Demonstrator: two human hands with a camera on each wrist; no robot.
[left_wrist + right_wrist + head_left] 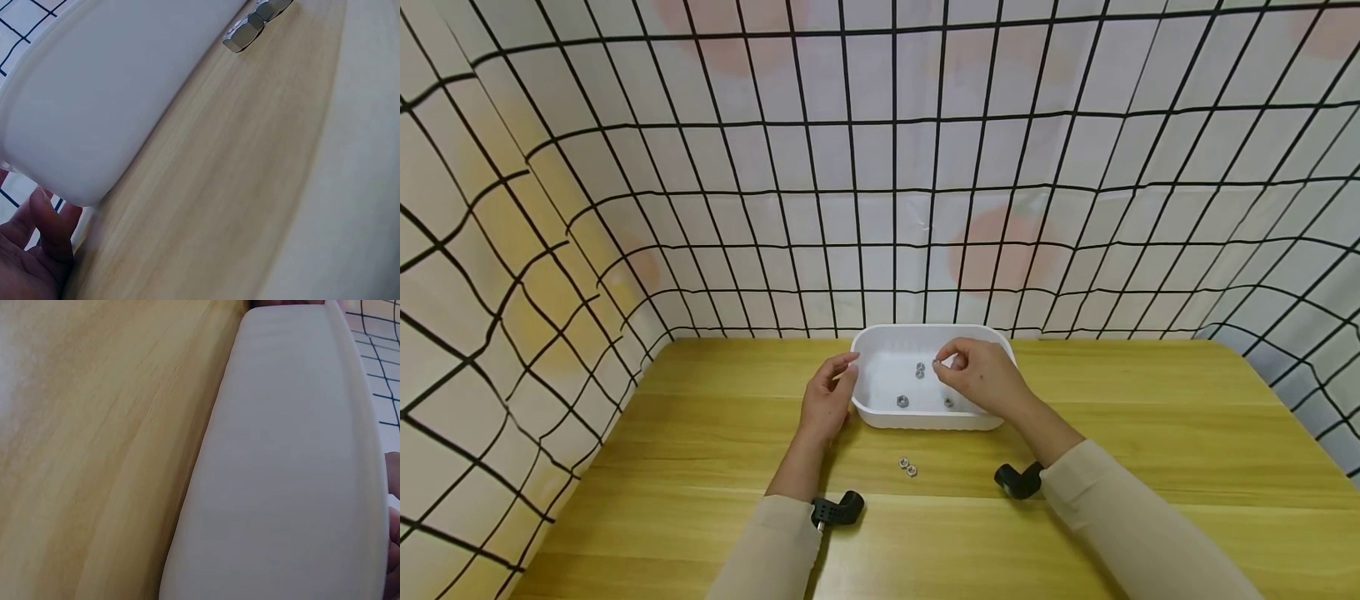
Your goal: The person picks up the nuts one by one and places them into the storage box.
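Observation:
A white plastic tray [880,419] stands on the wooden table, with several metal hex nuts [902,402] scattered on its floor. Over the tray's right part, my right hand [988,377] pinches a small metal nut [936,362] between thumb and index finger, mostly covered by the fingertips. At the tray's left end is my left hand [826,402], its fingers loosely bent against the outer side by the rim. In the left wrist view, its thumb [50,225] lies by the tray's corner. Two more nuts [912,471] lie side by side on the table in front of the tray.
Behind and beside the table [737,375] rises a black wire grid [895,192] with pale patterned cloth behind it. The tray's back edge is close to the grid. A black wrist camera mount [838,508] sits on each forearm.

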